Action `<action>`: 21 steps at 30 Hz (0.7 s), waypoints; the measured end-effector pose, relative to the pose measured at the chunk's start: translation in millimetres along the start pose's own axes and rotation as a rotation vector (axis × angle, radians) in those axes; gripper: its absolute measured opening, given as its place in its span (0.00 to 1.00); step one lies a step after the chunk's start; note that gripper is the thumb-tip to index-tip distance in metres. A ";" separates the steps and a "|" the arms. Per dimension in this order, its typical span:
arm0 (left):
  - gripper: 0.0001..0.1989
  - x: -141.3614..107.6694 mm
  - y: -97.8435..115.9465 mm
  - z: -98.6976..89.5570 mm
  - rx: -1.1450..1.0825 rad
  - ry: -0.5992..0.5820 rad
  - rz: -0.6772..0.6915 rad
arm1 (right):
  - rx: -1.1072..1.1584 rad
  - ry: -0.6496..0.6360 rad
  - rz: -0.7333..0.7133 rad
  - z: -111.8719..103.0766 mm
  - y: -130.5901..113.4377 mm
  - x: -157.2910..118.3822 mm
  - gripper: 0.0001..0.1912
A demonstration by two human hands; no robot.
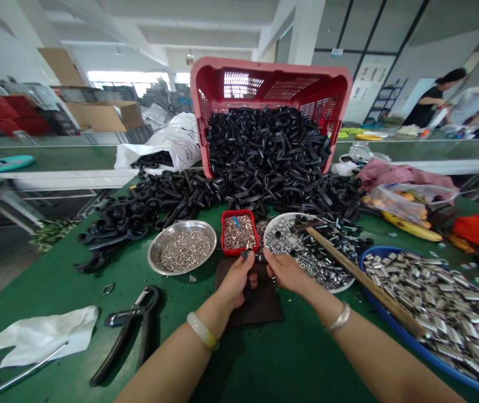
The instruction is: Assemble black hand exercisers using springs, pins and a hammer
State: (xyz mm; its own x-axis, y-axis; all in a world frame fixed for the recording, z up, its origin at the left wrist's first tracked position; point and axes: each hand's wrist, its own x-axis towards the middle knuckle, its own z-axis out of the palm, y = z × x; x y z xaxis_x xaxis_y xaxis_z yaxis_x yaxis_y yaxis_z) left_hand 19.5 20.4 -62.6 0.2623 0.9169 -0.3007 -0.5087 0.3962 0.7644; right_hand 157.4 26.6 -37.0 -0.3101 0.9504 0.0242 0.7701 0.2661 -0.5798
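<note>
My left hand (236, 282) is closed around a black plastic handle piece (247, 292), which sits over a dark square pad (270, 308). A small metal tip shows above my left thumb. Beside it, my right hand (286, 271) has its thumb and fingers pinched together at a small dark and silvery part, too small to name. Just beyond my hands stands a red tray of small metal pins (224, 238) with a blue item in it. An assembled hand grip strengthener (122, 320) with black handles and a spring lies at the left.
A steel bowl of small rings (150, 258), a white dish of bolts and knobs (269, 228) and a blue basin of metal pieces (363, 253) surround my hands. A hammer (348, 263) spans the dish and basin. A red crate (270, 67) spills black handles. Screwdriver (29, 369) lower left; two people far right.
</note>
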 end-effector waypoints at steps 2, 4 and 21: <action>0.19 -0.1 1.3 -1.0 -0.060 0.000 -0.015 | -0.171 0.193 -0.084 2.2 -3.7 -0.1 0.26; 0.19 -0.2 1.9 -2.1 -0.067 -0.019 -0.031 | -0.243 0.231 -0.109 3.7 -5.7 0.3 0.24; 0.21 -1.8 3.1 -2.9 -0.005 -0.048 -0.034 | -0.309 0.110 -0.072 -4.4 -5.0 -9.4 0.32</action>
State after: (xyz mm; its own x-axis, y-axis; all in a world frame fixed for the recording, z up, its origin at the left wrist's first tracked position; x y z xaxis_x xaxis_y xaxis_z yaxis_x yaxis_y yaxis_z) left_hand 15.0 20.1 -61.3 0.3186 0.8997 -0.2983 -0.5026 0.4272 0.7516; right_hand 159.0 17.0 -30.7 -0.3209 0.9345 0.1539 0.8860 0.3536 -0.2998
